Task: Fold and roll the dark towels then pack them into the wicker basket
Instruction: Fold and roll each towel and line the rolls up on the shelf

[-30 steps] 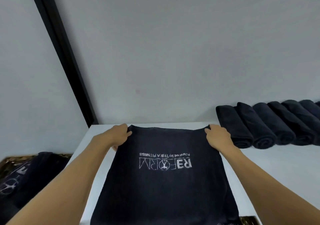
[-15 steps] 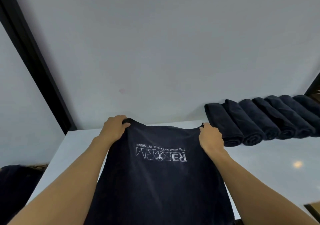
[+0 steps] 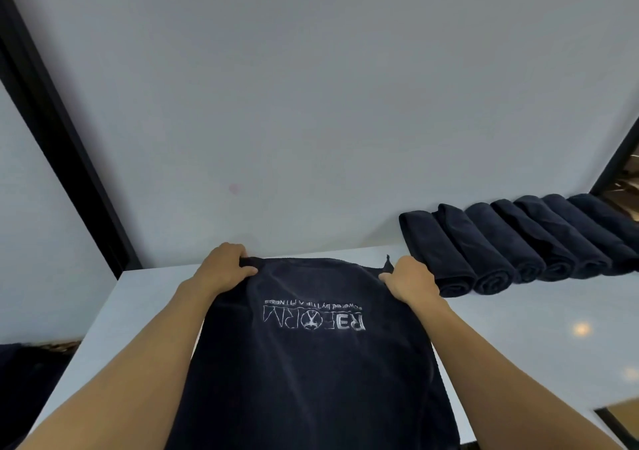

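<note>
Both hands, left hand and right hand, grip dark towel far corners at frame centre; rolled towels right on table.

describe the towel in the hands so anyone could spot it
Find the white table. Rolled towels line its far right; the spread-out towel sits mid-table, far corners gripped by the left hand and right hand. Only it is unrolled, with white lettering.

Single head-worn view, facing forward and down, close over table
</note>
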Motion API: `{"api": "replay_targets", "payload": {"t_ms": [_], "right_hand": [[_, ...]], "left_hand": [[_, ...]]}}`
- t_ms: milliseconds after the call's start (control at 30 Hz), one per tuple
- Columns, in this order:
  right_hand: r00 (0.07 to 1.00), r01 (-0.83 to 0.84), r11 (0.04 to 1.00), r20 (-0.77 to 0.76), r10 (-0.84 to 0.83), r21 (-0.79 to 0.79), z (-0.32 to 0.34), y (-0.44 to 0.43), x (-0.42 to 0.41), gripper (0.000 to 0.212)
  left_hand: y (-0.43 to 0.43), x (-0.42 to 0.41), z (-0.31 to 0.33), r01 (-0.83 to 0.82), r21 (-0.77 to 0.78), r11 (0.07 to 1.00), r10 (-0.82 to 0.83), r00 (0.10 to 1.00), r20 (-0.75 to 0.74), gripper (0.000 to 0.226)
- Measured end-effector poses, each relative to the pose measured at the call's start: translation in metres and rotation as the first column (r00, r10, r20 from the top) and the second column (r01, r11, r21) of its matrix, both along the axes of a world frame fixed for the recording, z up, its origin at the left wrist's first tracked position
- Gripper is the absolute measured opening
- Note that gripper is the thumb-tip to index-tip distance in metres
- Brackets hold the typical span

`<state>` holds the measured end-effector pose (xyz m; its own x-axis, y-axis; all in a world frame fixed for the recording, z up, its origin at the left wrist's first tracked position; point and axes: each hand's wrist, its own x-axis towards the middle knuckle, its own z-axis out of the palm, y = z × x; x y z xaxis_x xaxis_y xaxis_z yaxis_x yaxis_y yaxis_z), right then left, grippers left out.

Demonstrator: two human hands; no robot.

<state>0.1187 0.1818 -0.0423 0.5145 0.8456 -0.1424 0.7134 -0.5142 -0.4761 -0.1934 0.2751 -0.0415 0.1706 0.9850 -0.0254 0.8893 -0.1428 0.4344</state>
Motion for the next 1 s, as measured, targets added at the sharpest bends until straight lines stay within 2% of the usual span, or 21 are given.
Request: {"api": "replay_targets", "payload": {"t_ms": [67,100,133,200,300,367,400,467,533,633,733,900,1000], "right_hand": [[0.999,0.014,1.0,-0.035,-0.013,0.028,0.006,-0.001,0.001,0.018],[0.998,0.021,0.998,-0.062,-0.018,0.059,0.009,-0.001,0.002,0.023],[0.997,0.013,0.995,-0.081,-0.005,0.097,0.014,-0.002,0.002,0.03],[0.993,-0.037,0.981,-0.103,0.057,0.191,0.031,-0.002,0.006,0.025],[0.947,-0.043,0.891,-0.267,0.181,0.452,0.078,-0.007,0.011,0.021],[0.854,0.065,0.756,-0.428,0.295,0.651,0.118,-0.016,0.012,0.014],[0.806,0.114,0.683,-0.469,0.362,0.722,0.139,-0.022,0.012,0.013],[0.756,0.142,0.582,-0.468,0.459,0.8,0.178,-0.036,0.013,0.003],[0.73,0.14,0.51,-0.436,0.526,0.849,0.21,-0.05,0.016,0.004],[0.709,0.124,0.426,-0.381,0.594,0.896,0.245,-0.065,0.02,0.004],[0.679,0.106,0.371,-0.34,0.651,0.923,0.27,-0.077,0.02,0.007],[0.563,0.143,0.358,-0.373,0.737,0.923,0.292,-0.088,0.024,0.02],[0.509,0.138,0.386,-0.4,0.762,0.912,0.295,-0.087,0.022,0.025]], "left_hand": [[-0.004,-0.001,0.004,-0.004,-0.019,1.0,0.004,1.0,0.027,0.018],[-0.007,-0.001,0.007,-0.014,-0.032,0.999,0.017,0.997,0.076,0.018],[-0.01,-0.002,0.012,-0.031,-0.046,0.998,0.038,0.988,0.15,0.019],[-0.017,-0.006,0.031,-0.072,-0.058,0.996,0.088,0.93,0.357,0.021],[-0.032,-0.013,0.084,-0.089,-0.01,0.996,0.071,0.717,0.693,0.014],[-0.045,-0.018,0.127,-0.131,0.072,0.989,0.009,0.536,0.844,0.013],[-0.053,-0.022,0.148,-0.152,0.118,0.981,-0.031,0.482,0.876,0.012],[-0.067,-0.03,0.187,-0.162,0.218,0.962,-0.115,0.485,0.867,0.011],[-0.081,-0.039,0.22,-0.182,0.308,0.934,-0.187,0.484,0.855,0.007],[-0.102,-0.048,0.258,-0.157,0.391,0.907,-0.29,0.443,0.849,0.006],[-0.122,-0.05,0.28,-0.085,0.408,0.909,-0.354,0.358,0.864,0.008],[-0.144,-0.058,0.296,-0.073,0.45,0.89,-0.42,0.253,0.871,0.016],[-0.148,-0.06,0.298,-0.074,0.433,0.898,-0.406,0.236,0.883,0.016]]}}
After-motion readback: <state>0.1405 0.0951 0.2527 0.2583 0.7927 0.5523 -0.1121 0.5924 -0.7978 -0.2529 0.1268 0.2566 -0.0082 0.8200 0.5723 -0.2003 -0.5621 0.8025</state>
